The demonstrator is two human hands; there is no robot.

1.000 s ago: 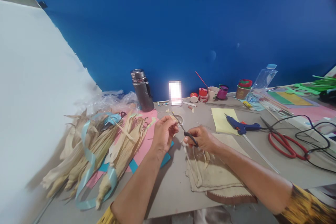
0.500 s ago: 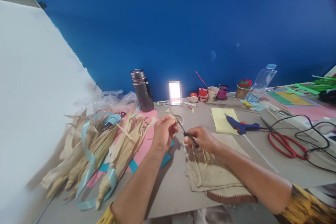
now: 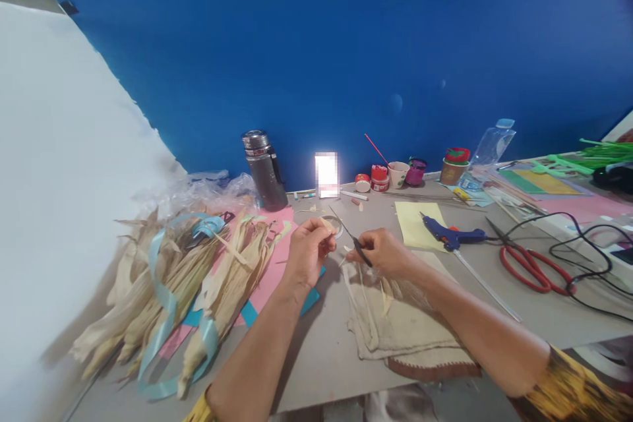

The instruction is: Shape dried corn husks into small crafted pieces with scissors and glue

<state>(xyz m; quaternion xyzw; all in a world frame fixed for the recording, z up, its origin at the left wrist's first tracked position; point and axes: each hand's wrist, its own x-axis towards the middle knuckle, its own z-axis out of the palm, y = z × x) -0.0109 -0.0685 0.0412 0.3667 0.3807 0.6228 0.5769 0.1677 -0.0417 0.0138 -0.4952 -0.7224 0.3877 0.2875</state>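
My left hand point(image 3: 310, 247) pinches a small pale piece of corn husk point(image 3: 327, 225) between thumb and fingertips. In my right hand point(image 3: 378, 252) are small black-handled scissors point(image 3: 362, 252), their narrow blades pointing up and left, just right of the husk piece and apart from it. Behind both hands a roll of tape point(image 3: 338, 224) lies on the table, partly hidden. Below my right hand a folded beige cloth point(image 3: 410, 326) bears several husk scraps. Left of my left arm lie bundles of dried corn husks point(image 3: 163, 283) with a light blue ribbon point(image 3: 171, 306) across them.
A dark thermos point(image 3: 266, 175) stands at the back left. A blue glue gun point(image 3: 452, 235), yellow paper point(image 3: 409, 224) and large red-handled scissors point(image 3: 531, 269) lie to the right, with a black cable point(image 3: 583, 231) curling beyond. Paint pots point(image 3: 380, 179) and a paper cup point(image 3: 398, 175) line the wall.
The small scissors have moved slightly away from the husk piece, and a wider pale face of the piece now shows. The whole view has shifted slightly.
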